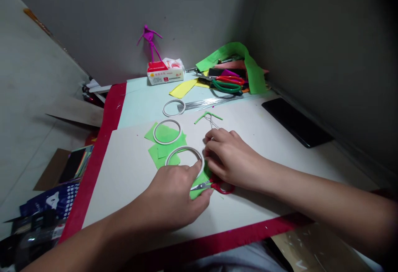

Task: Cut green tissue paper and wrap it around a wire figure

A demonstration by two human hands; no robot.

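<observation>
A small twisted wire frame [211,121] with green-wrapped arms lies on the white board. Its lower end disappears under the curled fingers of my right hand [228,156], closed on it. My left hand [175,193] reaches over the near edge of a white tape roll [184,149], index fingertip at the ring's inner side and thumb spread away from it. Between my hands lie red-handled scissors [222,187], partly covered by my right hand, on a green paper piece [199,193]. More green paper [168,149] sits beneath a second tape roll [154,133].
Behind are a third tape roll [163,110], thin wires [208,103], yellow paper [183,88] and a pile with green-handled scissors [228,87]. A purple figure [149,36] stands on a small box [166,76] by the wall. A black phone [295,122] lies right; red tape [224,239] edges the board.
</observation>
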